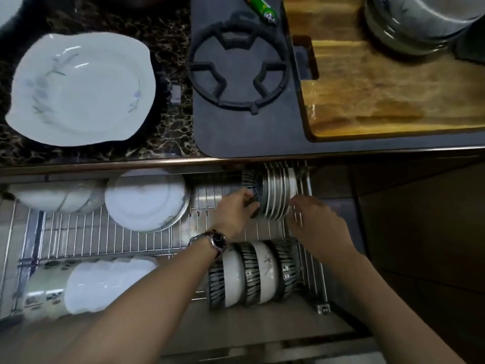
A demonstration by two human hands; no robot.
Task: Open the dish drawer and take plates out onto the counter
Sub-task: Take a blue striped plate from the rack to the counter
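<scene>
The dish drawer (105, 232) is pulled out below the counter, its wire rack full of dishes. At its far right, a row of small plates (275, 195) stands on edge, with a black striped dish at its left end. My left hand (233, 208), a watch on its wrist, grips the left end of that row. My right hand (315, 219) is against the row's right end, fingers spread. A large white plate with a faint leaf pattern (81, 88) lies on the dark marble counter (168, 137) at the left.
White bowls (147, 200) lie in the drawer's back left, and striped bowls (252, 274) stand on edge near the front. A stack of white dishes (105, 285) fills the front left. Behind lie a gas hob (236, 74), a wooden board (380, 88) and a steel pot (409, 22).
</scene>
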